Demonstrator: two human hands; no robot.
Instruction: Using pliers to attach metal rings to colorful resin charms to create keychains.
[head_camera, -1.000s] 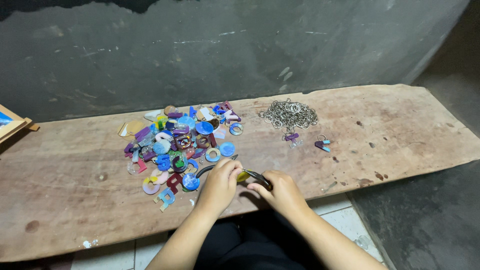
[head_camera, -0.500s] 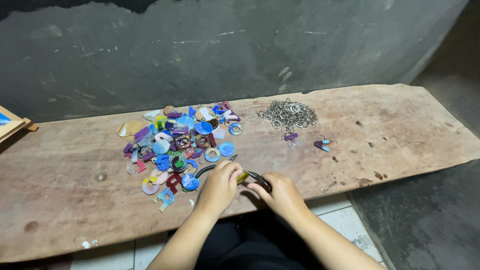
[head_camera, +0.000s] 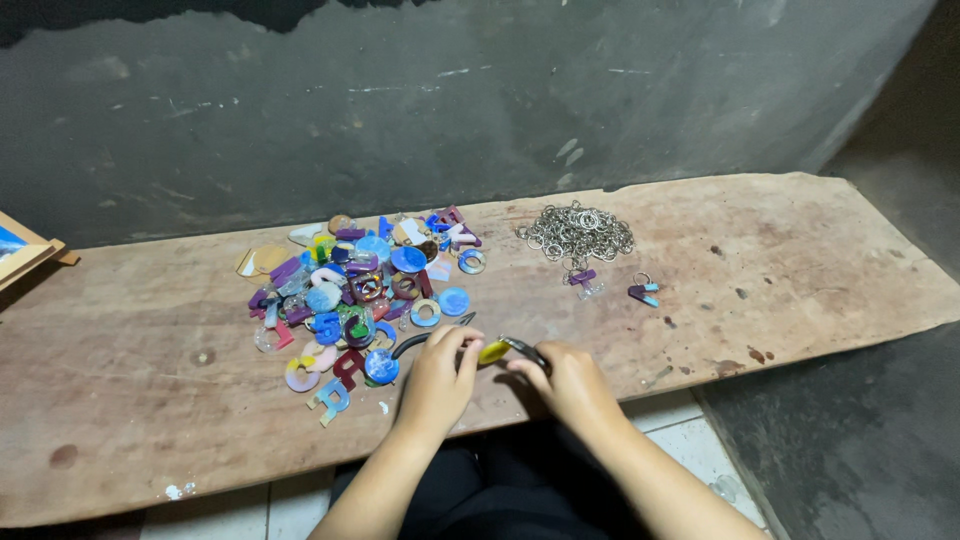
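Seen from above, a person's two hands meet at the near edge of a long worn wooden plank (head_camera: 150, 400). The left hand (head_camera: 437, 378) pinches a small yellow charm (head_camera: 493, 351) between its fingertips. The right hand (head_camera: 570, 380) is clenched around dark pliers (head_camera: 524, 349) that touch the charm. Just left of the hands lies a heap of colourful resin letters and discs (head_camera: 360, 295). Farther back to the right sits a pile of silver key rings (head_camera: 577, 232), with two finished keychains (head_camera: 615, 285) beside it.
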